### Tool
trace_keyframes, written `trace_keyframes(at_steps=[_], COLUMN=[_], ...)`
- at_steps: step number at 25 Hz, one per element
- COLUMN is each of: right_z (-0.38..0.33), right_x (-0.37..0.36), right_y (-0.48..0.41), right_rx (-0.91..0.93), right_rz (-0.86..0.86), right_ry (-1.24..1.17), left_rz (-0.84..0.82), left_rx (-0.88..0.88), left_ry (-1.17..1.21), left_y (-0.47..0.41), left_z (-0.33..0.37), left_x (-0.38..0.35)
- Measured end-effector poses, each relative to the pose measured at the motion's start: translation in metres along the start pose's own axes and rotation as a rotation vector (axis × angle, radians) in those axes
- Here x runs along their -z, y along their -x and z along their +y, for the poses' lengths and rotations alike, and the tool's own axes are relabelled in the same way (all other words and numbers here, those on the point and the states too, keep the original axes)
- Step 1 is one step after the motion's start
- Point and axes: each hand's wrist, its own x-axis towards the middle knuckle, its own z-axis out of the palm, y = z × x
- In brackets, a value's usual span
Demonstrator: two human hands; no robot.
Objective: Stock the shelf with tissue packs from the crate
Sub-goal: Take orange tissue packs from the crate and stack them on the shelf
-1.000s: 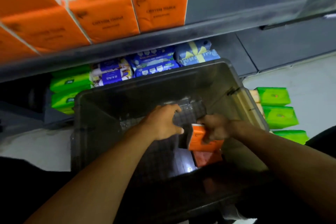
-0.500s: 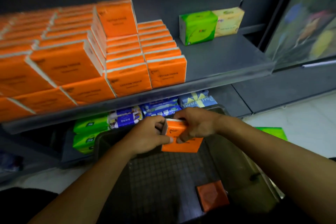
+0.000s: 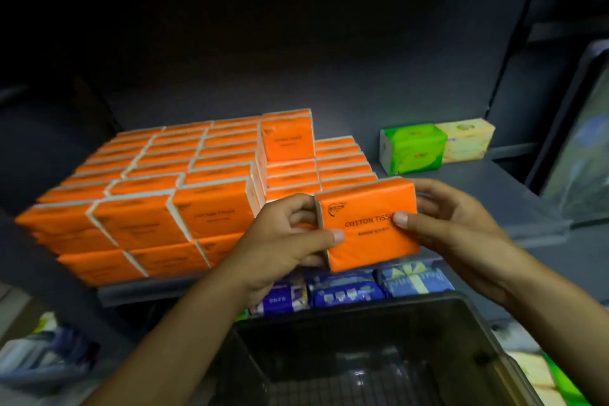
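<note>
An orange tissue pack [image 3: 369,227] marked "COTTON TISSUE" is held upright between both hands, in front of the grey shelf [image 3: 468,188]. My left hand [image 3: 286,241] grips its left edge and my right hand [image 3: 451,224] its right edge. Behind it, several rows of stacked orange tissue packs [image 3: 171,194] fill the left part of the shelf, with one pack standing higher at the back. The dark grey crate [image 3: 461,306] sits below my arms; its inside is dim and only partly in view.
A green tissue pack [image 3: 412,147] and a yellow pack [image 3: 468,138] stand at the shelf's back right, with bare shelf in front of them. Blue and purple packs [image 3: 346,287] lie on the lower shelf behind the crate. A shelf upright rises on the right.
Both hands lifted an orange pack out of the crate and raised it to shelf height, in front of the right end of the orange stack. The view tilted up.
</note>
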Motion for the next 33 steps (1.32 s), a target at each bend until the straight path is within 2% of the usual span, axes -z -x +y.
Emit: trace_keyframes(at_steps=[5, 7, 11, 14, 16, 18, 25, 33], right_z=[-0.013, -0.010, -0.007, -0.005, -0.003, 0.002, 0.023, 0.037], right_x=[-0.013, -0.017, -0.027, -0.036, -0.042, -0.050, -0.076, -0.083], right_y=[-0.017, -0.028, -0.062, -0.101, -0.128, -0.152, -0.212, -0.244], right_rx=[-0.019, -0.014, 0.013, 0.068, 0.119, 0.137, 0.047, 0.015], right_rz=[-0.028, -0.026, -0.029, 0.027, 0.073, 0.118, 0.201, 0.212], right_ry=[-0.026, -0.042, -0.048, -0.035, 0.007, 0.021, 0.111, 0.252], left_rz=[-0.017, -0.017, 0.085, 0.180, 0.214, 0.252, 0.239, 0.216], left_rx=[-0.117, -0.121, -0.182, -0.288, -0.375, -0.393, -0.156, -0.155], left_ry=[-0.405, -0.496, -0.684, -0.977, -1.276, -1.487, -1.554, -1.587], left_y=[-0.010, -0.015, -0.038, -0.070, -0.091, -0.112, -0.173, -0.204], left_z=[0.033, 0.041, 0.053, 0.066, 0.073, 0.077, 0.064, 0.049], left_x=[0.023, 0.030, 0.049, 0.066, 0.072, 0.075, 0.101, 0.120])
